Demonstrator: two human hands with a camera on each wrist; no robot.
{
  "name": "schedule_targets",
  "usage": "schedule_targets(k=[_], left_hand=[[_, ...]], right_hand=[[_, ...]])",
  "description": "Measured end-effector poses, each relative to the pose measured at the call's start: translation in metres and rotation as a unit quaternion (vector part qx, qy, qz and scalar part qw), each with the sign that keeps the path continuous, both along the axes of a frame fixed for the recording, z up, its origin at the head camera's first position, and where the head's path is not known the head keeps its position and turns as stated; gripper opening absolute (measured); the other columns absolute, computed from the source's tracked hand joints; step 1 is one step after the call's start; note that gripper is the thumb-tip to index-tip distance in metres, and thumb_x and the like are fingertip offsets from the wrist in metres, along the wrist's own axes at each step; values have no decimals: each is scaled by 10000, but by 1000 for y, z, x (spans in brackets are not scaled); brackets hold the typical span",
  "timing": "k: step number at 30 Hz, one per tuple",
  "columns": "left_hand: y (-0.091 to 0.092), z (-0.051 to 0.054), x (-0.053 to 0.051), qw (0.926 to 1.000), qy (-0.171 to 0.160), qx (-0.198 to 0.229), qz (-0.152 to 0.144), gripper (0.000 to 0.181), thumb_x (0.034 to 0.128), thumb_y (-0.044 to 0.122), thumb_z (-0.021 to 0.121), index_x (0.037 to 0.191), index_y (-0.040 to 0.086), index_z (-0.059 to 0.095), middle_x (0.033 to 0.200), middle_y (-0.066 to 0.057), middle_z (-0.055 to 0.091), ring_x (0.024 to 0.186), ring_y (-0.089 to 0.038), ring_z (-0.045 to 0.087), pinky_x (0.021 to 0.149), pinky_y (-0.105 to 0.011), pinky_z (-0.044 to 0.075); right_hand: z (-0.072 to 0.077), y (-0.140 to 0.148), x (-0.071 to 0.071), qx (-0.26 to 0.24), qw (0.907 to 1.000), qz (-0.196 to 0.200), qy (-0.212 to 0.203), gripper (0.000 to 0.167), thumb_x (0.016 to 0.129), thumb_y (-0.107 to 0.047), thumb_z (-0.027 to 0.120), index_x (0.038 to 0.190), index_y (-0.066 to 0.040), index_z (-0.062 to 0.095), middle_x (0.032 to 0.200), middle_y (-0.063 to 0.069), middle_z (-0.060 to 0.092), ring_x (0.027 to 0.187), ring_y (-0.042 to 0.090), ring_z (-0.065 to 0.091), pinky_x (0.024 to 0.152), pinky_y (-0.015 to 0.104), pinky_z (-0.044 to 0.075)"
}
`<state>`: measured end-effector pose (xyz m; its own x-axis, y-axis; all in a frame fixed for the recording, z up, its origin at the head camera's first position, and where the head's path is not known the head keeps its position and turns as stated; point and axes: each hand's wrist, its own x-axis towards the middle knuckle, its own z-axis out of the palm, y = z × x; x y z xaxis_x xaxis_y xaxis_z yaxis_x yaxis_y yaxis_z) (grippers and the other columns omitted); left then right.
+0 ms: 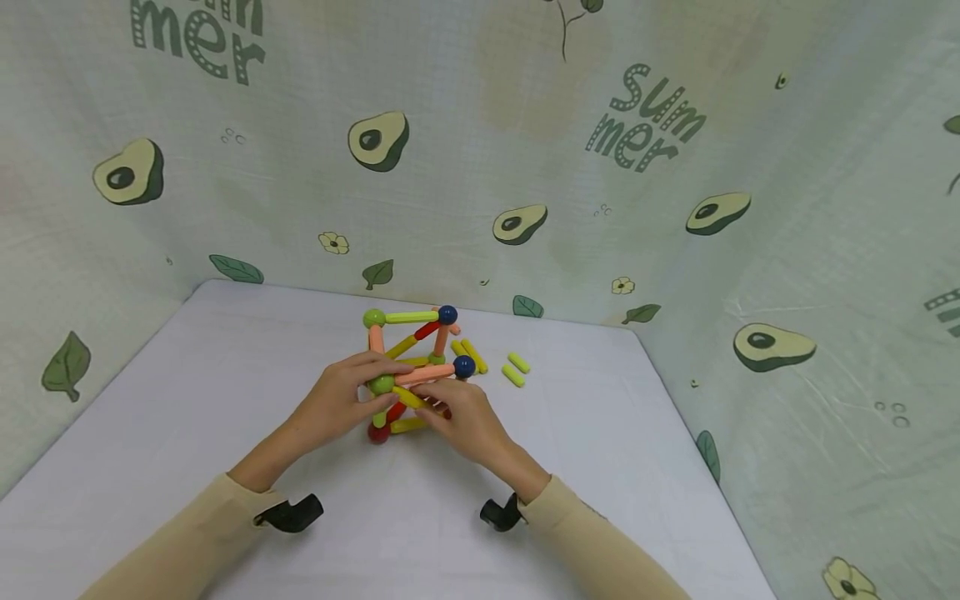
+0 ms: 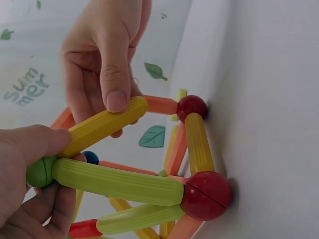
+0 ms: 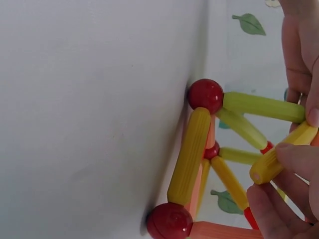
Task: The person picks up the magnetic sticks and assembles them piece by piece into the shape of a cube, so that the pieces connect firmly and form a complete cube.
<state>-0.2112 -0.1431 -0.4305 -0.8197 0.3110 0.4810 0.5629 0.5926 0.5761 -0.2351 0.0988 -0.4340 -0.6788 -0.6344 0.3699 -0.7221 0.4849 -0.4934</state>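
A frame of ribbed rods and coloured balls stands on the white table, with a red ball (image 2: 207, 195) at its lower near corner. My left hand (image 1: 337, 400) grips the green ball (image 2: 40, 173) at the upper near-left corner. A yellow rod (image 2: 107, 124) slants from that ball, its free end pinched between the thumb and fingers of my right hand (image 1: 467, 421). A light-green rod (image 2: 117, 181) joins the green ball to the red one. A salmon rod (image 1: 427, 374) runs from the green ball to a blue ball (image 1: 464, 367). Fingers hide where the yellow rod meets the ball.
Right of the frame lie two loose light-green rods (image 1: 513, 375). Loose yellow rods (image 1: 474, 355) lie just behind it. A cloth printed with avocados (image 1: 378, 142) rises behind the table (image 1: 585, 442) and along its sides.
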Motion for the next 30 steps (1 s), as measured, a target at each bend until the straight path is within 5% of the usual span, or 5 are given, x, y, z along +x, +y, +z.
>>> schedule_targets(k=[9, 14, 22, 30], left_hand=[[2, -2, 2, 9999, -27, 40, 94, 488, 870, 78, 886, 1323, 202, 756, 1283, -7, 711, 1093, -198, 654, 819, -437, 618], [3, -2, 3, 9999, -28, 40, 130, 482, 880, 100, 881, 1330, 216, 753, 1279, 3, 716, 1113, -211, 667, 835, -427, 628], [4, -1, 5, 9997, 104, 25, 228, 480, 861, 62, 888, 1311, 171, 760, 1257, -40, 722, 945, -179, 627, 690, -364, 599], [5, -2, 3, 9996, 150, -15, 255, 487, 860, 47, 886, 1314, 171, 758, 1240, -22, 717, 959, -169, 621, 693, -363, 590]], right_hand=[[-5, 39, -5, -170, 9998, 21, 70, 325, 938, -21, 802, 1260, -44, 760, 1093, 96, 776, 915, 170, 736, 791, 311, 634], [-6, 68, -15, -69, 9988, -480, -61, 256, 946, -40, 797, 1200, -50, 772, 1118, 94, 780, 926, 172, 736, 784, 317, 636], [-11, 107, -55, 184, 9885, -1497, 54, 243, 932, -4, 779, 1175, -11, 769, 1123, 127, 764, 927, 264, 741, 782, 361, 634], [-25, 122, -92, 766, 9689, -2316, -416, 301, 939, -59, 774, 1237, -21, 758, 1179, 176, 734, 963, 297, 694, 853, 444, 586]])
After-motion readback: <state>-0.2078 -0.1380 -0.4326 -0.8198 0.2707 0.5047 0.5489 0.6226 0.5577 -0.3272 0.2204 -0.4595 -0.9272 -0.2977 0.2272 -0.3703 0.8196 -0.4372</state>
